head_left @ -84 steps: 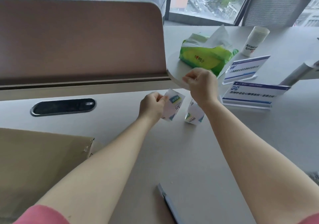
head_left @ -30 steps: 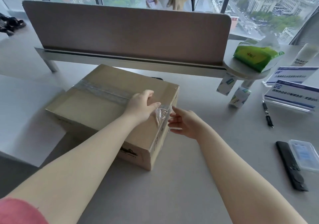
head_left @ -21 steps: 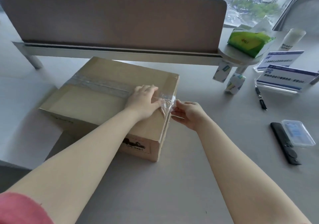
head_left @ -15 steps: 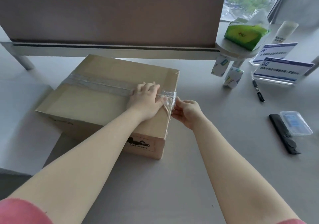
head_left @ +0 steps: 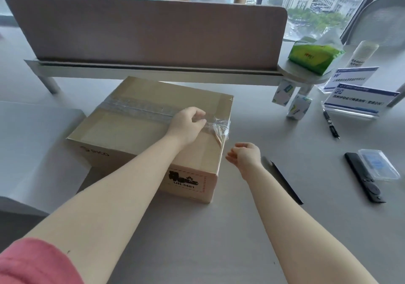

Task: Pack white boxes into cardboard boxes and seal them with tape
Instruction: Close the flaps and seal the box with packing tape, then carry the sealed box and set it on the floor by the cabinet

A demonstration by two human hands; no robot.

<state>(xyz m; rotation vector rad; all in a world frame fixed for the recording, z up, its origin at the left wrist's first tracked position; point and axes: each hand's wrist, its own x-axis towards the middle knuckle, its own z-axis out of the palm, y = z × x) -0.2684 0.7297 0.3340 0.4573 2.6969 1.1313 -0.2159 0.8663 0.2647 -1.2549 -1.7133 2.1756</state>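
Tape end being worked at the box's right edge.

One cardboard box (head_left: 140, 130) is set closed on the desk (head_left: 197, 240), its seam covered by one strip of clear tape (head_left: 140, 108). The crumpled tape end is pinched by the left hand (head_left: 186, 124), apparently to steady it; the right hand (head_left: 245, 155) is held just beside the box, loosely curled, holding nothing. Two small white boxes (head_left: 291, 99) are left unpacked beyond.

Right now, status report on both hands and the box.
Left hand pinching crumpled clear tape on the closed brown cardboard box. Right hand free, beside box. Nothing in the way.
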